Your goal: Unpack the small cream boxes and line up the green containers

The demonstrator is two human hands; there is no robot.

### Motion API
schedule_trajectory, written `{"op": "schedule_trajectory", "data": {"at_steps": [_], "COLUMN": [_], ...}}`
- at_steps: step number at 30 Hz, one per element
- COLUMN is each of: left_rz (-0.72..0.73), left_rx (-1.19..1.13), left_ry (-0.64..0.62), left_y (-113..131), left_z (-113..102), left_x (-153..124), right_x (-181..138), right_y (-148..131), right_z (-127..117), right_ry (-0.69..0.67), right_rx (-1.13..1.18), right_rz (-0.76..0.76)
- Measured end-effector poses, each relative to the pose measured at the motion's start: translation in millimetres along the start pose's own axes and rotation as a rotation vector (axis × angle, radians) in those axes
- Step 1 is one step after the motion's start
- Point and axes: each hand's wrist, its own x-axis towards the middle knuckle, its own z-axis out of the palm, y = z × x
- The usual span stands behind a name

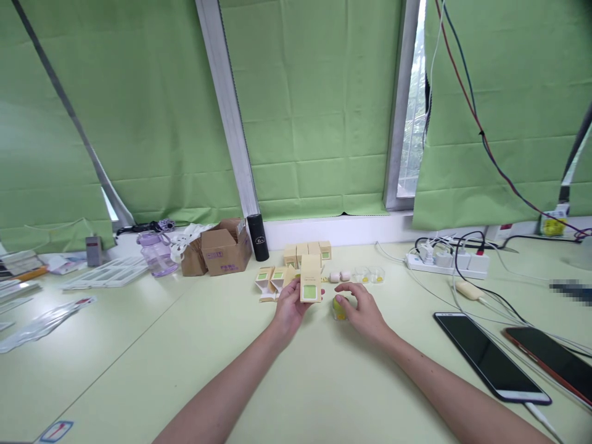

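My left hand [289, 305] grips a small beige carton with a green label [310, 280], held upright above the pale green table [259, 370]. Just right of it, my right hand [363, 308] curls its fingers over a small yellow-green round object [339, 308] that rests on the table. Behind the hands lie two open beige cartons [271, 280], a row of closed beige cartons [308, 251], two white pieces [340, 276] and two clear little cups [370, 275].
Brown cardboard boxes [222, 248], a black cylinder [258, 237] and a purple bottle [157, 253] stand at the back left. White trays [108, 272] lie far left. A power strip with cables [446, 259] and two phones [493, 357] occupy the right side.
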Motion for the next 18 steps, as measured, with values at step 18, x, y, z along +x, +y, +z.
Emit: {"op": "schedule_trajectory", "data": {"at_steps": [18], "left_rz": [0.054], "left_rx": [0.190], "left_ry": [-0.033], "left_y": [-6], "left_z": [14], "left_x": [-9], "right_x": [1], "right_y": [-18], "right_z": [3], "right_ry": [-0.049], "right_rx": [0.245], "right_rz": [0.029]}}
